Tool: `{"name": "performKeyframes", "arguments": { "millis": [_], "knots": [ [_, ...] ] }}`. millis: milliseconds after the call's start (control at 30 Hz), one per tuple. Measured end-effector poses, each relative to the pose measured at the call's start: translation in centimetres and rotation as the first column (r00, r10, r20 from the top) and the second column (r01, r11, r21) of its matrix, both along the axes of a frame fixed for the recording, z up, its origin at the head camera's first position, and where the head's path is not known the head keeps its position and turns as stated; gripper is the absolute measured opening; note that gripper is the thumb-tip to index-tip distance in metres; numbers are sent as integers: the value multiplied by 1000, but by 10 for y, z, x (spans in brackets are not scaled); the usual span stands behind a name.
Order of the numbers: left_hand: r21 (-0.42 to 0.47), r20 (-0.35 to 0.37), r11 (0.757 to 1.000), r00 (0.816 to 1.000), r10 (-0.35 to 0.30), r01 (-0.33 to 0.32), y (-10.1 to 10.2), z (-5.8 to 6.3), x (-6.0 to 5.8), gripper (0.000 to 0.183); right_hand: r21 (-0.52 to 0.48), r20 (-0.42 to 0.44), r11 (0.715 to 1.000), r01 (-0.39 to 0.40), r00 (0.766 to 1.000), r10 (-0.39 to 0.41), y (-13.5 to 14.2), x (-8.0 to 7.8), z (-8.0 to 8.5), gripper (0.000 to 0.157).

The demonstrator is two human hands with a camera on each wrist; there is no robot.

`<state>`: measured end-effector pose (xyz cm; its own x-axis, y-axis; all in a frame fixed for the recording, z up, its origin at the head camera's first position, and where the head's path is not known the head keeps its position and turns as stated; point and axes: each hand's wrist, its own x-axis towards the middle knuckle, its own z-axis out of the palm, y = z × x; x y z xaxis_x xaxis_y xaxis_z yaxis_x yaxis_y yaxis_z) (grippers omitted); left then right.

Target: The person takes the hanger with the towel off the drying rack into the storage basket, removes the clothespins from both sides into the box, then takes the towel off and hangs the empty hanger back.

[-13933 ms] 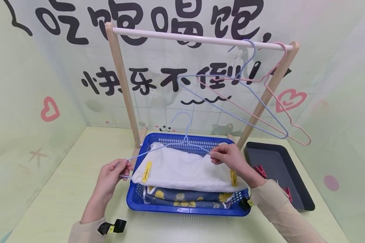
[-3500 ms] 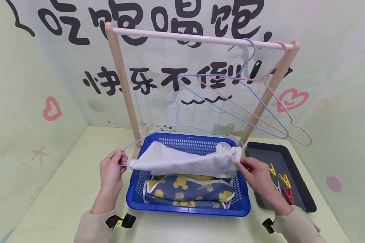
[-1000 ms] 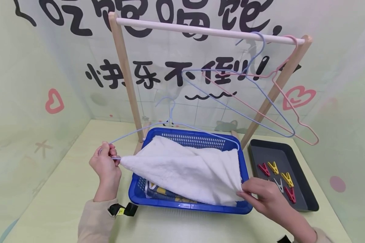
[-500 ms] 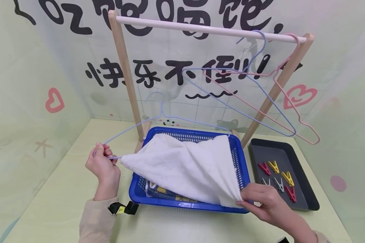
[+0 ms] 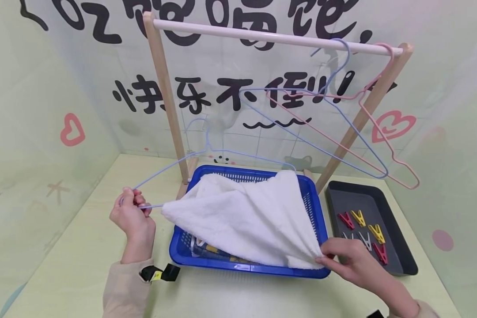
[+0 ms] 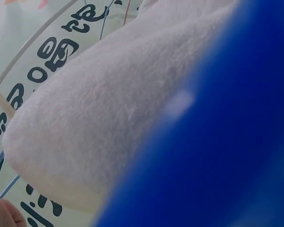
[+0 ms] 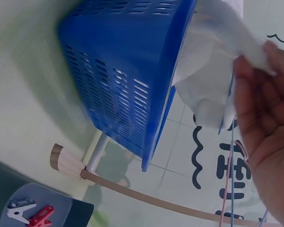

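In the head view my left hand (image 5: 133, 216) grips the left end of a light blue wire hanger (image 5: 163, 170), holding it tilted with its hook up. The hanger's lower bar runs into a white towel (image 5: 238, 216) draped across it and over the blue basket (image 5: 248, 267). My right hand (image 5: 350, 260) pinches the towel's lower right corner between thumb and fingers at the basket's front right corner. In the right wrist view that white corner stretches from the fingertips (image 7: 270, 52). Fluffy towel (image 6: 85, 109) and a blurred blue basket wall fill the left wrist view.
Behind the basket stands a wooden rack with a white rail (image 5: 238, 33); a blue hanger (image 5: 326, 92) and a pink hanger (image 5: 393, 154) hang at its right end. A dark tray (image 5: 397, 247) with several clothespins (image 5: 375, 234) sits right. Patterned blue-yellow cloth (image 5: 210, 251) lies under the towel.
Two yellow clothespins have come off the towel; yellow ones show in the tray. My right hand went from the hanger to the towel's corner, spreading it forward. The hanger shifted left and up.
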<state>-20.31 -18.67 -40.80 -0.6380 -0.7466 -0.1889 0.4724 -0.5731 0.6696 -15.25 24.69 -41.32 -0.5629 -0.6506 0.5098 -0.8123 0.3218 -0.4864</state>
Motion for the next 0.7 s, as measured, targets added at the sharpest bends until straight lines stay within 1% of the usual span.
{"name": "performKeyframes", "arguments": {
  "millis": [33, 100, 133, 167, 200, 233, 300, 333, 367, 433, 500, 567, 633, 700],
  "knots": [
    [-11, 1, 1000, 1000, -10, 10, 1, 1, 1, 32, 52, 24, 998, 38, 999, -39, -1, -2, 1, 10],
    [-38, 1, 999, 1000, -21, 21, 3, 3, 2, 32, 150, 84, 981, 121, 987, -134, -3, -6, 6, 10],
    [-53, 2, 998, 1000, -25, 25, 3, 4, 3, 32, 195, 93, 964, 180, 975, -201, -5, -9, 10, 11],
    [-66, 3, 997, 1000, -28, 28, 4, 5, 4, 33, 238, 95, 939, 246, 957, -275, -8, -11, 15, 11],
    [-73, 3, 997, 999, -34, 35, 5, 6, 5, 33, 263, 86, 915, 306, 937, -339, -11, -14, 20, 12],
    [-75, -2, 996, 999, -40, 40, 5, 7, 5, 33, 264, 64, 896, 358, 920, -386, -15, -17, 25, 15],
    [-76, -10, 996, 999, -48, 47, 6, 9, 6, 33, 241, 2, 865, 441, 891, -454, -25, -24, 34, 23],
    [-77, -14, 996, 999, -52, 51, 7, 10, 6, 33, 225, -35, 853, 470, 879, -475, -30, -27, 39, 25],
    [-76, -19, 996, 998, -56, 54, 7, 11, 7, 33, 220, -54, 848, 482, 874, -483, -37, -30, 43, 27],
    [-77, -29, 995, 998, -57, 55, 8, 13, 8, 33, 232, -87, 844, 484, 874, -477, -50, -36, 51, 30],
    [-83, -37, 995, 998, -54, 51, 10, 15, 9, 33, 277, -86, 833, 479, 875, -476, -65, -40, 55, 36],
    [-85, -46, 995, 997, -56, 52, 11, 16, 10, 32, 320, -82, 824, 467, 880, -467, -78, -44, 57, 39],
    [-88, -49, 995, 997, -58, 54, 13, 18, 11, 32, 365, -82, 809, 461, 882, -465, -89, -47, 55, 42],
    [-90, -52, 994, 997, -63, 58, 15, 19, 12, 32, 385, -88, 801, 458, 882, -462, -98, -49, 52, 39]
  ]
}}
